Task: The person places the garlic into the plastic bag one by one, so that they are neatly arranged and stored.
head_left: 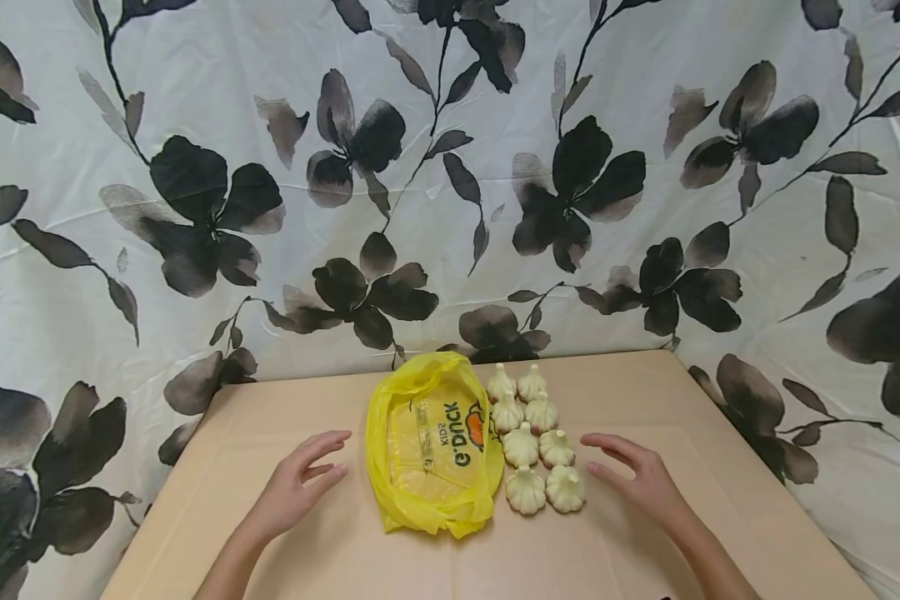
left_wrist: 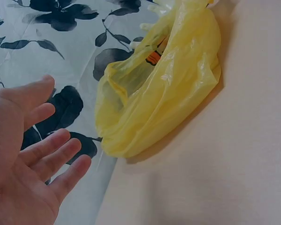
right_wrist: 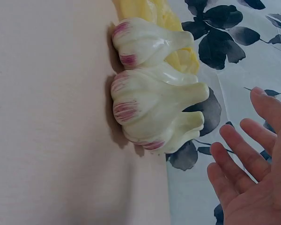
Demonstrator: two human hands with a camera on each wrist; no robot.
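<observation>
A yellow plastic bag (head_left: 442, 450) with "G.DUCK KIDZ" print lies with its mouth spread wide and its rim rolled outward. Right beside it, several garlic bulbs (head_left: 527, 490) stand in two columns, stems up. The right wrist view shows the nearer garlic bulbs (right_wrist: 154, 103) as glossy white with purple streaks at the base. My left hand (head_left: 300, 483) hovers left of the bag, fingers relaxed, touching nothing. My right hand (head_left: 641, 479) is held just right of the garlic, also apart from it, with loosely extended fingers.
Everything rests on a light brown tabletop (head_left: 307, 567). Behind it and at both sides hangs a white cloth (head_left: 465, 250) printed with dark flowers. The table's back edge runs close behind the bag and the garlic.
</observation>
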